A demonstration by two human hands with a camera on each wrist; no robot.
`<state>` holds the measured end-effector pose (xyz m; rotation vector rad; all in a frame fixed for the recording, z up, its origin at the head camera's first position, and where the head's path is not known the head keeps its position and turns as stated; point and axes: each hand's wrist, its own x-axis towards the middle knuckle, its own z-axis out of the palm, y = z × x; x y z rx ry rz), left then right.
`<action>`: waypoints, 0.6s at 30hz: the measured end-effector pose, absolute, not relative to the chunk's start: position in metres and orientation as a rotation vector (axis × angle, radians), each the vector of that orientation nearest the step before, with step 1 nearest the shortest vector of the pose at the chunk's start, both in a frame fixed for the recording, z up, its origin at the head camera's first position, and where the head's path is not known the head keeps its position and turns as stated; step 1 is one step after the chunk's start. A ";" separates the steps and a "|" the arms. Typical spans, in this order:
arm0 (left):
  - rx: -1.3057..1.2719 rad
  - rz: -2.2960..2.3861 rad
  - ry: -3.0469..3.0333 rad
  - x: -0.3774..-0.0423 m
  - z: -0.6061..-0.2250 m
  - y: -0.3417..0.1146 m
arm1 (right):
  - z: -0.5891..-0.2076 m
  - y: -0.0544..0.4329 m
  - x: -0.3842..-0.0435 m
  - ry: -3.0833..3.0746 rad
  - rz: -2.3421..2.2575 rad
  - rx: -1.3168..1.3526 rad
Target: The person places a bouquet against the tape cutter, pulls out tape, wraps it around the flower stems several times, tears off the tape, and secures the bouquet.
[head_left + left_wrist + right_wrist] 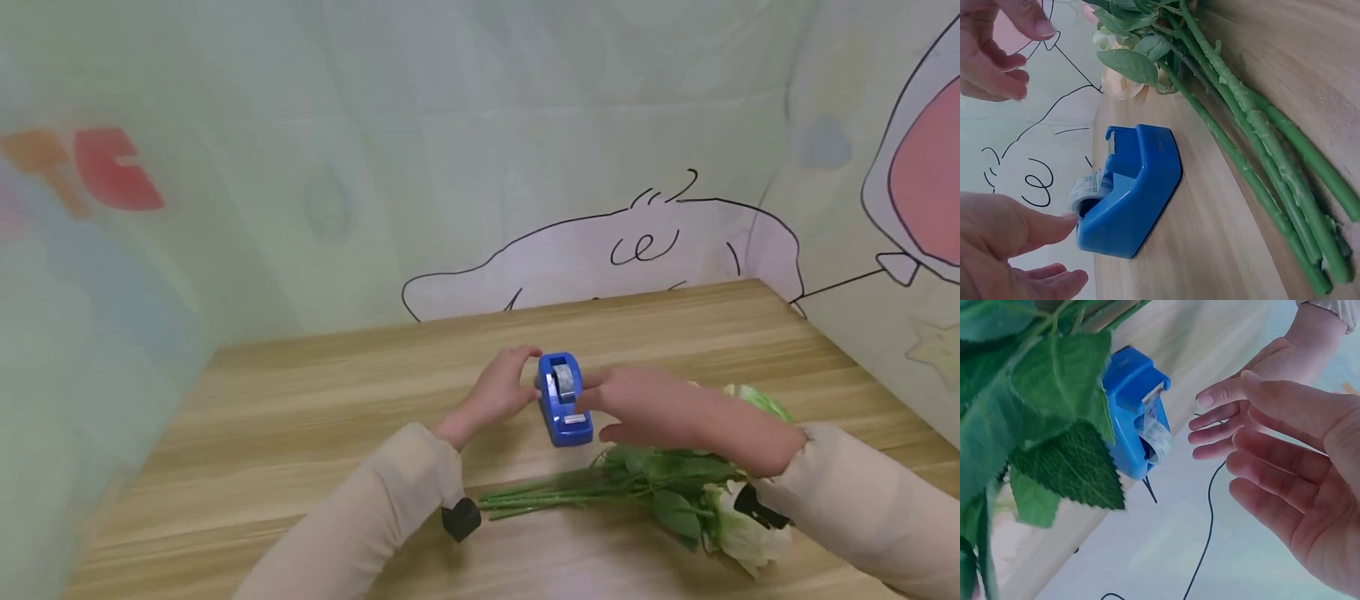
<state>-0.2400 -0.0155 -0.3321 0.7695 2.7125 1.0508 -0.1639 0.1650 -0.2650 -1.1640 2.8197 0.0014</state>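
A blue tape dispenser (566, 427) stands upright on the wooden table, with a roll of clear tape (564, 383) seated in it. My left hand (495, 388) is at the dispenser's left side, fingers spread and loosely bent. In the left wrist view its thumb tip (1067, 224) is right at the dispenser's back end. Over the dispenser's right side reaches my right hand (648, 408), its fingers loosely bent and holding nothing. The right wrist view shows its palm (1329, 519) and relaxed fingers, apart from the dispenser.
Flowers with long green stems (540, 497) lie across the table nearer me, below the dispenser. Their leaves (675, 512) and a whitish bloom (746, 533) are partly under my right forearm. A printed cloth wall (480, 167) stands behind the table's far edge.
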 end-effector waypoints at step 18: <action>0.753 1.098 2.628 -0.261 -0.350 0.005 | -0.276 0.164 -0.188 2.810 -0.078 -1.014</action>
